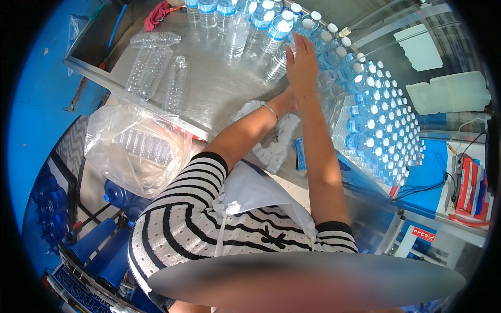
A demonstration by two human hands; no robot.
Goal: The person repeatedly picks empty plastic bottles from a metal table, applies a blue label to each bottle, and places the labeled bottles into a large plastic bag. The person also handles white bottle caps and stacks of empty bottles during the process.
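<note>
My right hand (303, 66) reaches over the steel counter with its fingers extended and its thumb apart. It overlaps the top of a clear, unlabelled water bottle (276, 67); whether it grips the bottle is unclear. My left hand (290, 98) is partly hidden behind my right wrist, close to a crumpled white cloth (274, 150), and its fingers cannot be made out. Capped bottles with blue labels (280, 29) stand beyond my hands. Another clear bottle (236, 37) stands left of them. Empty clear bottles (175, 86) are at the counter's left side, some lying down.
A dense block of white-capped bottles (385, 117) fills the right side. A translucent plastic bag (117, 156) with clear bottles inside hangs by the counter's front edge (137, 99). A steel basin (100, 39) and red cloth (157, 15) are at upper left. Blue jugs (118, 193) stand below.
</note>
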